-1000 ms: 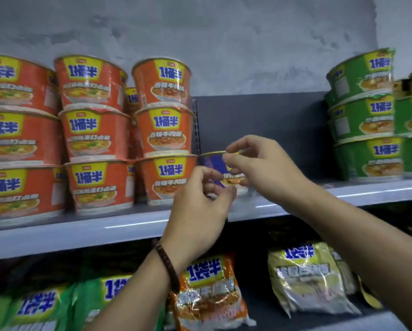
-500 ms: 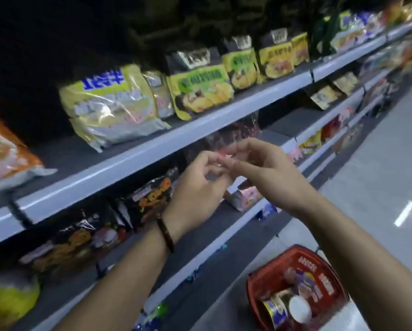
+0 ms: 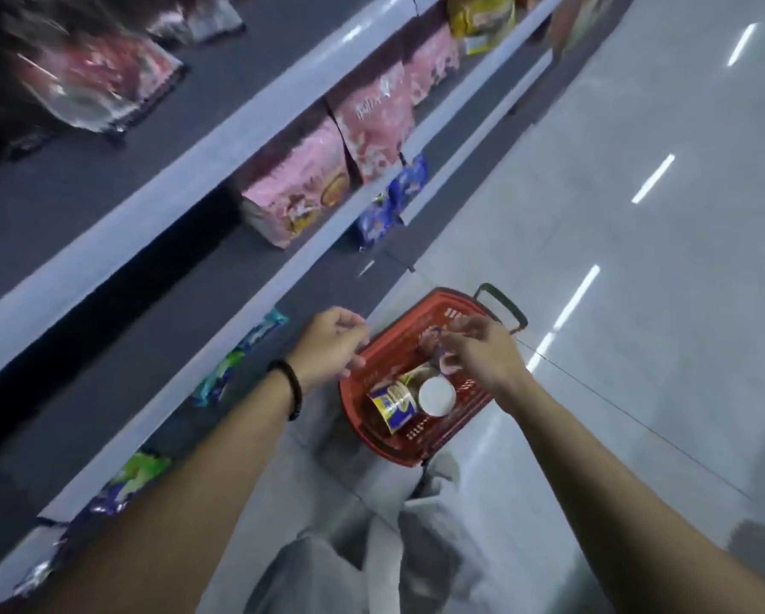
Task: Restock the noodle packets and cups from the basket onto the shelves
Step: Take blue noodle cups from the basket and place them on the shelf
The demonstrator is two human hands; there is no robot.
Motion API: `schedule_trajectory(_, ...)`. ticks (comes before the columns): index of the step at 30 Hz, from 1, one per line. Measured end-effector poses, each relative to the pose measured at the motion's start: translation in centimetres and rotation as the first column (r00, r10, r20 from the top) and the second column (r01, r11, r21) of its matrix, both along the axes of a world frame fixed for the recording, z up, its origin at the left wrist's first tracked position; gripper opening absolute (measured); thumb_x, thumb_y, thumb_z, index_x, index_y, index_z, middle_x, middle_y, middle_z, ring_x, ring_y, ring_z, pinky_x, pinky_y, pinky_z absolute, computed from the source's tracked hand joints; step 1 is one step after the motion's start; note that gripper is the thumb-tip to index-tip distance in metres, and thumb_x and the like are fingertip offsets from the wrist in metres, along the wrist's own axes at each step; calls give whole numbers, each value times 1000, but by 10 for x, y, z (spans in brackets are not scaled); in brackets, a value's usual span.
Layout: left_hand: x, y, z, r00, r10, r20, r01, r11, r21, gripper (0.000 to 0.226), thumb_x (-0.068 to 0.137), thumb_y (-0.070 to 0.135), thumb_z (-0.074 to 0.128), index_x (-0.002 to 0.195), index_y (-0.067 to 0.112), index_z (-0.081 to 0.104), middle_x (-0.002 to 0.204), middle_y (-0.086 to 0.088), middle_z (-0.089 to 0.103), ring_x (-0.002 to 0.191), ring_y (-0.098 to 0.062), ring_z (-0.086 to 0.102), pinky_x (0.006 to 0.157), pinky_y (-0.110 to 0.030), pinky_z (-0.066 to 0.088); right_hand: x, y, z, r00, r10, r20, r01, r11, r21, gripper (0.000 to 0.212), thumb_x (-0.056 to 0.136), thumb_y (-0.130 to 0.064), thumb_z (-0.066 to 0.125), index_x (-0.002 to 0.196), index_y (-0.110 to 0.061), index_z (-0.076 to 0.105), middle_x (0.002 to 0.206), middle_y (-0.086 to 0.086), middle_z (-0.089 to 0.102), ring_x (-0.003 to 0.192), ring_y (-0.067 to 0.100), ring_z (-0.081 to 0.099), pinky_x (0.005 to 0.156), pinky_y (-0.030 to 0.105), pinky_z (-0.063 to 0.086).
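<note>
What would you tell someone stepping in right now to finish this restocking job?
Left hand: loosely curled, holding nothing, by the basket's edge.
Right hand: over the basket, fingers down near a blurred item; whether it grips is unclear.
The basket sits on the floor beside the shelves; a blue and yellow cup lies on its side inside.
Done: pink packets stand on a shelf.
Left: shelve what is in the basket.
</note>
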State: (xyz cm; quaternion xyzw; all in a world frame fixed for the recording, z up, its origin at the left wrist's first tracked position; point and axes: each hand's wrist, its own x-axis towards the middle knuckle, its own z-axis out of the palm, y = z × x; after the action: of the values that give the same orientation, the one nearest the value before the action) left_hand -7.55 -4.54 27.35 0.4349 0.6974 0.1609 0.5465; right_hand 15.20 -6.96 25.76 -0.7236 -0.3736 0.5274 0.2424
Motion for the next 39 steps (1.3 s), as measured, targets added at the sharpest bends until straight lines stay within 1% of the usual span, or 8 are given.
schedule_trajectory(10, 35, -5, -255, 981, 191, 10, -163, 863, -478, 13, 109, 16, 50, 99, 20, 56, 86, -3, 56, 65, -16, 53, 59, -27, 43, 18, -25, -269, 983, 149, 106, -101, 926, -364, 46, 85, -39, 76, 126, -19, 72, 121, 5, 79, 110, 31, 74, 94, 44, 62)
schedule_trajectory(14, 31, -7, -346, 955, 295, -1, -237, 766, -597, 25, 111, 16, 49, 87, 21, 54, 83, -2, 49, 70, -16, 48, 65, -27, 42, -19, -30, -365, 950, 292, 113, -226, 889, -397, 52, 88, -37, 81, 130, -13, 61, 122, 8, 74, 110, 29, 72, 70, 26, 53)
schedule_trajectory(16, 36, -8, -379, 932, 363, 24, -267, 728, -632, 19, 110, 37, 54, 119, 23, 62, 111, -5, 64, 100, -24, 63, 85, -33, 53, -38, -29, -404, 932, 336, 131, -268, 889, -371, 63, 87, -39, 83, 137, -13, 55, 126, 11, 68, 113, 30, 68, 80, 32, 59)
schedule_trajectory(18, 40, -8, -409, 882, 470, 35, -337, 681, -650, 56, 109, 52, 49, 154, 18, 47, 150, -12, 56, 140, -34, 53, 109, -40, 46, -52, -25, -435, 909, 380, 175, -301, 885, -356, 76, 85, -40, 85, 146, -13, 48, 135, 15, 58, 124, 33, 60, 99, 44, 58)
schedule_trajectory(20, 46, -7, -429, 833, 550, 67, -372, 645, -668, 66, 109, 58, 41, 158, 14, 43, 159, -12, 51, 147, -30, 49, 108, -37, 43, -60, -20, -457, 886, 410, 216, -322, 880, -348, 87, 80, -40, 88, 149, -12, 43, 142, 16, 50, 132, 35, 52, 108, 49, 53)
schedule_trajectory(24, 44, -10, -451, 804, 586, 101, -396, 655, -644, 68, 108, 64, 31, 149, 15, 56, 151, -10, 62, 103, -15, 66, 75, -28, 49, -74, -11, -482, 798, 524, 296, -421, 838, -347, 100, 78, -42, 90, 154, -7, 35, 150, 19, 45, 141, 39, 44, 114, 50, 46)
schedule_trajectory(30, 35, -10, -470, 824, 554, 117, -383, 699, -604, 74, 110, 63, 20, 152, 11, 54, 134, -5, 66, 112, -18, 57, 98, -33, 40, -85, 11, -503, 725, 615, 310, -478, 773, -418, 114, 77, -57, 88, 160, -9, 28, 155, 18, 42, 147, 37, 39, 117, 51, 47)
schedule_trajectory(39, 30, -13, -466, 863, 478, 162, -348, 796, -495, 73, 108, 65, 25, 157, 15, 47, 155, -7, 58, 121, -17, 60, 106, -37, 43, -76, 24, -497, 792, 515, 328, -348, 822, -450, 112, 68, -61, 88, 153, -17, 31, 142, 19, 50, 128, 41, 61, 101, 52, 60)
